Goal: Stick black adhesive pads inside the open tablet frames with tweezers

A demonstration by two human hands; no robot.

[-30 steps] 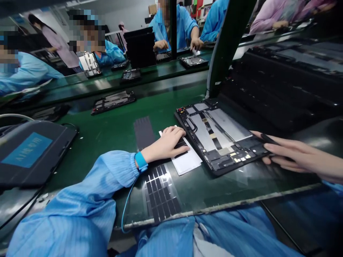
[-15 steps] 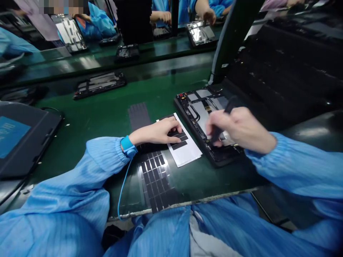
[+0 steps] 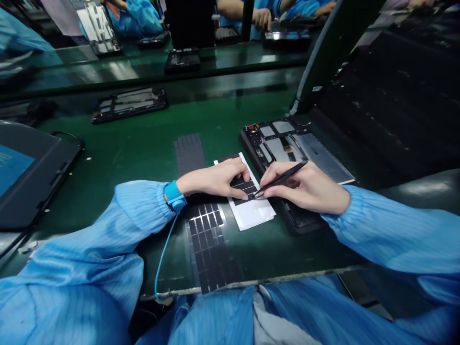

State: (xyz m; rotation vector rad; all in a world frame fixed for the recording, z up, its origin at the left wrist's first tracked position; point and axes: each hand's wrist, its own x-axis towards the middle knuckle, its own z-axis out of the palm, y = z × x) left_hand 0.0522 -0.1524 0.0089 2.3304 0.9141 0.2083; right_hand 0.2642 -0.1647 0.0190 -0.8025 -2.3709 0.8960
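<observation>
My left hand point(image 3: 221, 179), in a blue wrist strap point(image 3: 175, 196), lies on a white backing sheet point(image 3: 254, 215) with thumb and forefinger apart. Rows of black adhesive strips point(image 3: 250, 189) cover the sheet's upper part, some hidden under that hand. My right hand point(image 3: 305, 189) grips black tweezers point(image 3: 282, 179) like a pen, their tips at the strips' right end near my left thumb. Partly behind the right hand lies an opened tablet point(image 3: 276, 146), with grey panels, cables and a dark casing.
A sheet of small black pieces point(image 3: 208, 239) lies near the front edge, a dark grey strip sheet point(image 3: 189, 152) farther back. Another opened device point(image 3: 130, 103) is at back left, a dark case with a blue panel point(image 3: 34, 172) at left. A post point(image 3: 323, 57) rises behind the tablet.
My right hand has moved left and down from above the tablet, bringing the tweezers to the strips. My left hand stays on the sheet. A co-worker's hand across the bench has shifted.
</observation>
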